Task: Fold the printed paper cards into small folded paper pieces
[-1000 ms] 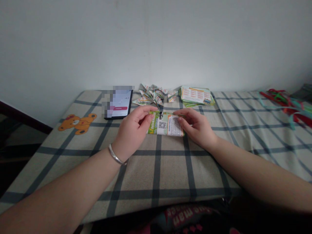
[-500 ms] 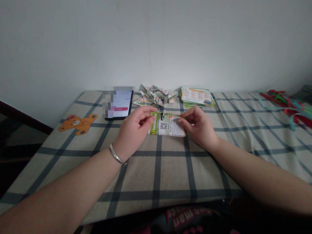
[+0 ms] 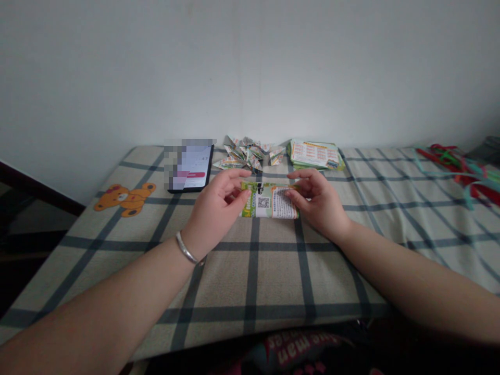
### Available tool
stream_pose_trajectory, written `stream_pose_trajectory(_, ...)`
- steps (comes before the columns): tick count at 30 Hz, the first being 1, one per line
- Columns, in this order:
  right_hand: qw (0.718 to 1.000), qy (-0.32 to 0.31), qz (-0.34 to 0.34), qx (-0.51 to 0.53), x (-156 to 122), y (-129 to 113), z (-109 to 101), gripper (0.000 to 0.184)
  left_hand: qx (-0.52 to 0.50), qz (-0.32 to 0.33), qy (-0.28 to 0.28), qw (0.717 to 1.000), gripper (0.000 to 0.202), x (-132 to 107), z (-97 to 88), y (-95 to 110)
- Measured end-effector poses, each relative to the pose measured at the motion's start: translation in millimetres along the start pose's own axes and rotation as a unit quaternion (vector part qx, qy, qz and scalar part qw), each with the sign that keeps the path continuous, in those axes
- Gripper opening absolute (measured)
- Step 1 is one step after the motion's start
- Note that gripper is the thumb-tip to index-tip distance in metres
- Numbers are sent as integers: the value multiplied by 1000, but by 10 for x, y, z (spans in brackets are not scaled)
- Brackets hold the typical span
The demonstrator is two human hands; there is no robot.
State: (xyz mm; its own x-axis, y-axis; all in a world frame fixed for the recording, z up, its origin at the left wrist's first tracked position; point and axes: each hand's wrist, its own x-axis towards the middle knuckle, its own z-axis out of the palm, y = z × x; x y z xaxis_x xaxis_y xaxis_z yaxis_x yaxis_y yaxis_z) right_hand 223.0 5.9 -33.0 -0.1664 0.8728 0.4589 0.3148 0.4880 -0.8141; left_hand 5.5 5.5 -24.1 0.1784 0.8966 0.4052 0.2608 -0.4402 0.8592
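A small printed paper leaflet (image 3: 269,201), green-edged with a QR code, lies folded on the checked cloth (image 3: 250,271) between my hands. My left hand (image 3: 219,205), a silver bangle on its wrist, pinches the leaflet's left end with thumb and fingers. My right hand (image 3: 316,200) pinches its right end and top edge. Both hands rest low on the cloth.
A phone (image 3: 191,167) with a lit screen lies behind my left hand. Several folded paper shapes (image 3: 246,152) are heaped near the wall, beside a stack of flat leaflets (image 3: 314,153). Red and green ribbons (image 3: 464,169) lie at the far right. A bear print (image 3: 123,198) marks the cloth.
The leaflet has come down slightly and flatter onto the cloth, and its upper edge is pressed lower. Both hands shifted a little with it; everything else is unmoved.
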Motion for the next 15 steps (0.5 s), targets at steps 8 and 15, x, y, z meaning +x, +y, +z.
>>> stream_pose_trajectory(8,999,15,-26,-39,4,-29,-5,13,6,-21,-39,999,25,15,-7,-14)
stream_pose_trajectory(15,998,15,-22,-63,1,-38,-5,11,24,9,-33,999,23,11,-15,-26)
